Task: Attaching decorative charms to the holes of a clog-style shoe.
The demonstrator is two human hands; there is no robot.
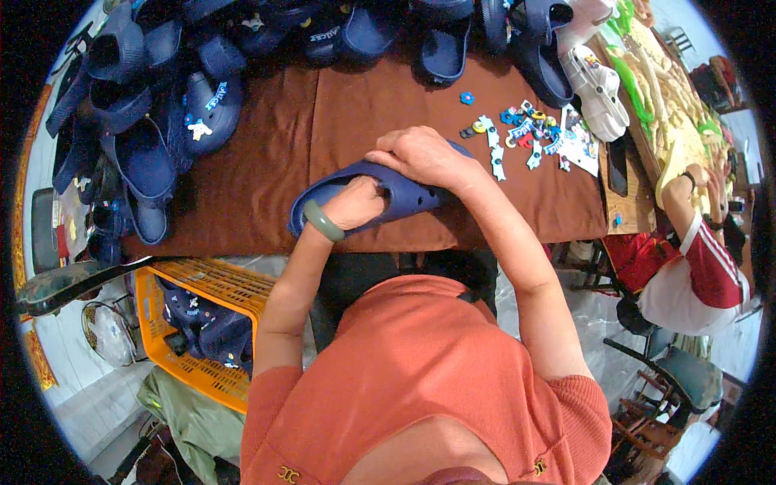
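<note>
navy clog (404, 194): looks light, bendy foam | left hand (353, 204) tucked inside, grip unclear | right hand (420, 155) clasps the top

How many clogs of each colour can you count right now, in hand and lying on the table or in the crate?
Navy clogs in hand: 1, left hand inside it, right hand on top.
Navy clogs heaped on the brown table: too overlapped to count exactly, at least 10.
Navy clogs in the orange crate: several, count unclear.
White clogs: 1 clearly seen.
Total: at least 12.
</note>
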